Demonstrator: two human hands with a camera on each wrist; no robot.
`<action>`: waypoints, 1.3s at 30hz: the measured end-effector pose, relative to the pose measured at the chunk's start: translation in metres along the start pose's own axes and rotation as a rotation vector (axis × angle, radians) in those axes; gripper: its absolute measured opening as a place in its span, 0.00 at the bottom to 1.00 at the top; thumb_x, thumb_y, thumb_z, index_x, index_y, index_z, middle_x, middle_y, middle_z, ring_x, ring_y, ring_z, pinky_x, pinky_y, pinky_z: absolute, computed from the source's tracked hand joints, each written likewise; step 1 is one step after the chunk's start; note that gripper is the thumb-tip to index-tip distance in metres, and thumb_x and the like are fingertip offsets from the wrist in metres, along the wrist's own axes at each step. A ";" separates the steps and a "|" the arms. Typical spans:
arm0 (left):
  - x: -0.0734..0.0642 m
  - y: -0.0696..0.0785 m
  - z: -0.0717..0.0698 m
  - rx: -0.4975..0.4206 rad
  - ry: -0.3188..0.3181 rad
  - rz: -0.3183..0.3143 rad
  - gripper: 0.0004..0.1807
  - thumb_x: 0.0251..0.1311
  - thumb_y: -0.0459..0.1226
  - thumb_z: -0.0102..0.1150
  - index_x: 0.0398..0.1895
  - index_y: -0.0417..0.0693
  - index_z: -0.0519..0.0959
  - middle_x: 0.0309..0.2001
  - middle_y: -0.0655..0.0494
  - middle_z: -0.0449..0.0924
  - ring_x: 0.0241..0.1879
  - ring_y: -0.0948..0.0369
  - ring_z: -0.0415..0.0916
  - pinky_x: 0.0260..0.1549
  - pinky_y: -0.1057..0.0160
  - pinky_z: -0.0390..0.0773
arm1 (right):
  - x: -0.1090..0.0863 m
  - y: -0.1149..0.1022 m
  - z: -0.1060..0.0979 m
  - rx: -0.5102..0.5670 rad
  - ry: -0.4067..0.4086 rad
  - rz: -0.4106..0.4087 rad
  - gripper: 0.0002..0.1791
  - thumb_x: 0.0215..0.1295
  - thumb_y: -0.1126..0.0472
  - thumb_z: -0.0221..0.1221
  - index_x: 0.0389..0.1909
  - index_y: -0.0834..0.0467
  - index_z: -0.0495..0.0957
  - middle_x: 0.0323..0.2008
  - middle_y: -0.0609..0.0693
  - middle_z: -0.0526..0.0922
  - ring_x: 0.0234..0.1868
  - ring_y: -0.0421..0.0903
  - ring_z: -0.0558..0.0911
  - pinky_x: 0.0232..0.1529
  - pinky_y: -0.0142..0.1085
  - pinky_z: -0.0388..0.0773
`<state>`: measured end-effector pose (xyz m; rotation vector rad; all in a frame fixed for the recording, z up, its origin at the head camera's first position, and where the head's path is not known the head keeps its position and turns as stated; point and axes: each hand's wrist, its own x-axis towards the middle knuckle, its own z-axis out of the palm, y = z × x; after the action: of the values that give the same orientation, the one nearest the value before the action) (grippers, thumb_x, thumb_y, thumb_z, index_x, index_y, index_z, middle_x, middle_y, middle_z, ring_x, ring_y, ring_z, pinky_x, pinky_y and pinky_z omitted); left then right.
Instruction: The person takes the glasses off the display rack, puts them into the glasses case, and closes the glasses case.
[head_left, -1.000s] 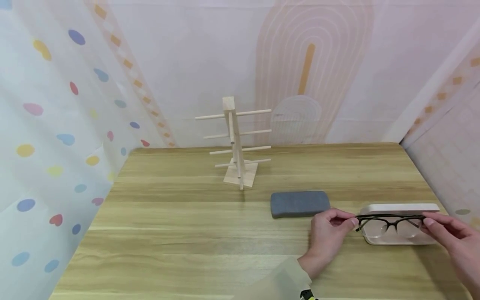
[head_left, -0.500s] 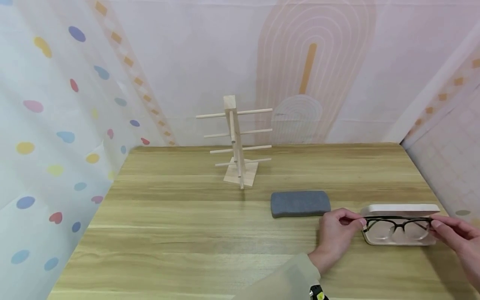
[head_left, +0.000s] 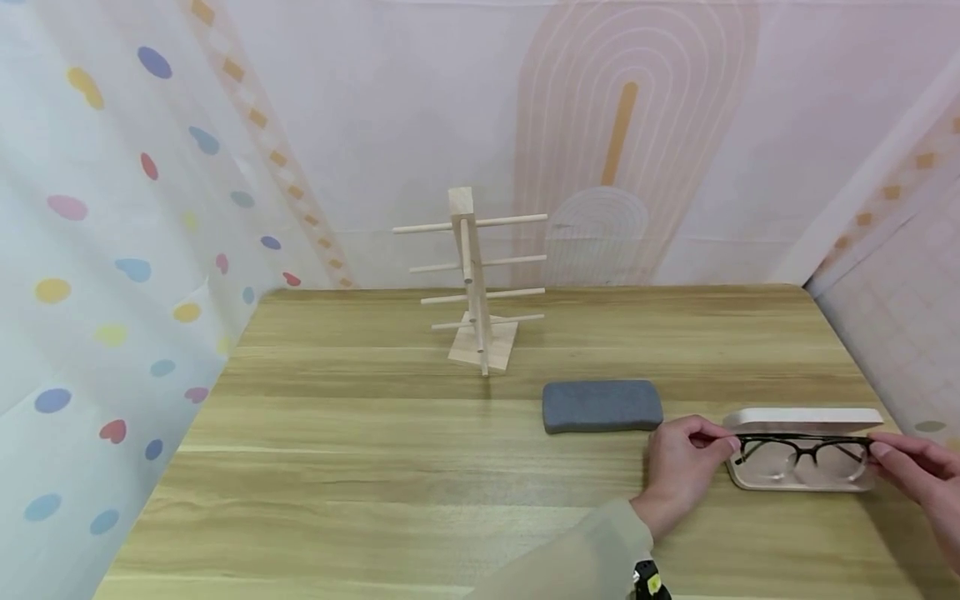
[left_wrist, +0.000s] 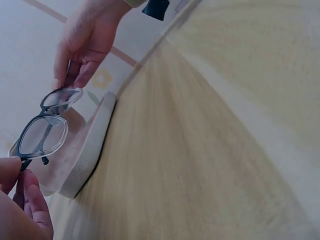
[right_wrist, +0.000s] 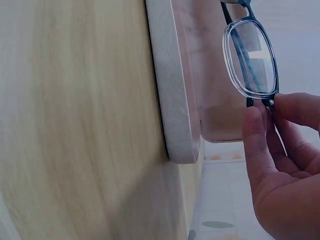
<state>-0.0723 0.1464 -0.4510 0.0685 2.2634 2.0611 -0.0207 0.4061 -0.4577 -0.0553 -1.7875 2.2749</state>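
Dark-topped eyeglasses [head_left: 806, 451] with clear lower rims hang over an open, pale glasses case [head_left: 810, 414]. My left hand [head_left: 682, 467] pinches one end of the frame between thumb and fingers. At the other end, my right hand [head_left: 921, 475] pinches the opposite corner. In the left wrist view the eyeglasses [left_wrist: 44, 136] are apart from the case wall [left_wrist: 90, 150], with the temples folded behind the lenses. The right wrist view has the case's pinkish lining [right_wrist: 212, 75] behind the lens. A closed grey glasses case [head_left: 602, 407] lies left of my left hand.
A wooden peg stand [head_left: 480, 275] with several pairs of rods rises from the back middle of the wooden table [head_left: 337, 467]. Patterned curtains [head_left: 390, 100] hang behind and at both sides. The pale case lies near the table's right edge.
Both hands have shifted to the right with the eyeglasses, which now sit more squarely over the pale case. The stand and both cases stay where they were.
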 end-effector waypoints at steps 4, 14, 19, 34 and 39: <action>0.002 0.000 0.004 0.024 0.003 0.021 0.06 0.53 0.31 0.78 0.24 0.48 0.89 0.22 0.69 0.83 0.20 0.80 0.68 0.22 0.79 0.73 | 0.001 -0.002 -0.001 -0.001 0.006 0.022 0.26 0.74 0.81 0.46 0.40 0.55 0.90 0.34 0.44 0.90 0.34 0.33 0.88 0.38 0.20 0.81; 0.006 -0.006 0.010 0.086 0.002 0.019 0.07 0.52 0.30 0.78 0.23 0.48 0.89 0.22 0.69 0.83 0.20 0.81 0.67 0.23 0.81 0.71 | 0.010 0.007 -0.018 -0.051 -0.042 0.047 0.26 0.73 0.82 0.48 0.41 0.54 0.90 0.36 0.43 0.90 0.34 0.34 0.88 0.38 0.21 0.82; 0.007 -0.009 0.011 0.143 -0.009 0.042 0.07 0.53 0.30 0.77 0.24 0.50 0.89 0.23 0.69 0.84 0.20 0.84 0.66 0.24 0.83 0.71 | 0.010 0.006 -0.017 -0.112 -0.031 0.073 0.26 0.73 0.81 0.49 0.41 0.52 0.90 0.35 0.42 0.90 0.33 0.33 0.88 0.36 0.20 0.81; 0.010 -0.013 0.014 0.289 -0.002 0.075 0.08 0.53 0.33 0.78 0.22 0.55 0.89 0.23 0.73 0.83 0.21 0.86 0.63 0.28 0.86 0.64 | 0.009 0.008 -0.014 -0.091 -0.035 0.112 0.27 0.73 0.82 0.47 0.38 0.51 0.90 0.33 0.42 0.89 0.32 0.33 0.87 0.34 0.21 0.82; 0.012 -0.015 0.012 0.343 -0.005 0.115 0.07 0.53 0.34 0.77 0.23 0.56 0.89 0.23 0.73 0.84 0.22 0.87 0.63 0.29 0.87 0.63 | 0.011 0.008 -0.012 -0.212 -0.004 0.120 0.28 0.73 0.79 0.50 0.35 0.46 0.89 0.31 0.38 0.88 0.29 0.30 0.86 0.32 0.19 0.80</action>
<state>-0.0824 0.1583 -0.4675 0.2289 2.6407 1.6918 -0.0301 0.4183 -0.4670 -0.2011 -2.0728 2.1530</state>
